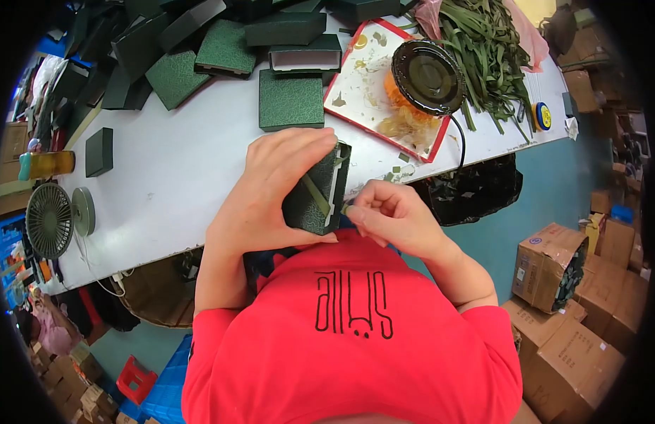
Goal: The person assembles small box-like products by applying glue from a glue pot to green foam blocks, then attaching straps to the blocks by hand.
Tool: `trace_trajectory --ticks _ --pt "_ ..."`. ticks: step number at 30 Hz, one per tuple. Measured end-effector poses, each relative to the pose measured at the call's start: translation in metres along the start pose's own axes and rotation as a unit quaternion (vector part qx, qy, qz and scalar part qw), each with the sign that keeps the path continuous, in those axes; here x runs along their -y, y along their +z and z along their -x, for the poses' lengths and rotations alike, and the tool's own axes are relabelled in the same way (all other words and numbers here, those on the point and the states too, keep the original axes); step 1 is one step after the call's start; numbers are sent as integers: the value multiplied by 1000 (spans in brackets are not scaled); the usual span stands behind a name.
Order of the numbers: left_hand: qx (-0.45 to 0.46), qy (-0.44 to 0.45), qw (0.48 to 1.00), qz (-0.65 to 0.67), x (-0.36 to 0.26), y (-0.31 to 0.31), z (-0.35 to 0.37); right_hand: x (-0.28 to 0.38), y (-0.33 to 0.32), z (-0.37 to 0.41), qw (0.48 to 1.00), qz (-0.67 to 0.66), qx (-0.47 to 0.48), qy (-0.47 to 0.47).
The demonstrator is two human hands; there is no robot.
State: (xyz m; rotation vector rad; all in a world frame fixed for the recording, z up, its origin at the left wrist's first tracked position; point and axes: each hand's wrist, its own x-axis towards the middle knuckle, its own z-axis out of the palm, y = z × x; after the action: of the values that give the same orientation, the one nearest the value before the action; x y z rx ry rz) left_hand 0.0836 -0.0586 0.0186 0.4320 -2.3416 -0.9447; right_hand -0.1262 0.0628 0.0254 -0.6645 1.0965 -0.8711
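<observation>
My left hand (260, 187) is wrapped around a small dark green box (306, 210) with a leathery texture, held tilted over the table's front edge. A narrow olive ribbon (315, 195) lies slantwise across the face of the box. Along the box's right side, a white inner edge shows. My right hand (392, 215) is closed in a pinch close to that side, thumb against forefinger; what it grips is too small to make out. Another green box (291, 100) lies flat just beyond my left hand.
Many green boxes (225, 48) crowd the back left of the white table (165, 191). A red-edged board (352, 78) bears a round black pot (430, 76) with a cord. Olive ribbons (483, 56) heap at right. A fan (50, 220) stands left; cartons (550, 265) stack on the floor.
</observation>
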Motion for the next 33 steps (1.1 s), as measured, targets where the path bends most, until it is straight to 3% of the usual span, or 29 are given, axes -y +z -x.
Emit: trace_trajectory --ticks 12,18,27,30,33 --pt "23 -1 1000 20 -1 -2 -3 3 5 -8 998 55 16 26" --pt "46 -1 999 16 -5 -2 -5 -7 4 -15 985 174 -10 0" --pt "60 -5 997 -42 -6 7 -3 -18 -4 -23 988 149 13 40" --pt "39 -37 998 -42 -5 5 -3 0 -2 -19 962 264 -44 -48" --pt "2 -62 996 -62 -3 2 0 -2 -5 -5 947 262 -119 -140"
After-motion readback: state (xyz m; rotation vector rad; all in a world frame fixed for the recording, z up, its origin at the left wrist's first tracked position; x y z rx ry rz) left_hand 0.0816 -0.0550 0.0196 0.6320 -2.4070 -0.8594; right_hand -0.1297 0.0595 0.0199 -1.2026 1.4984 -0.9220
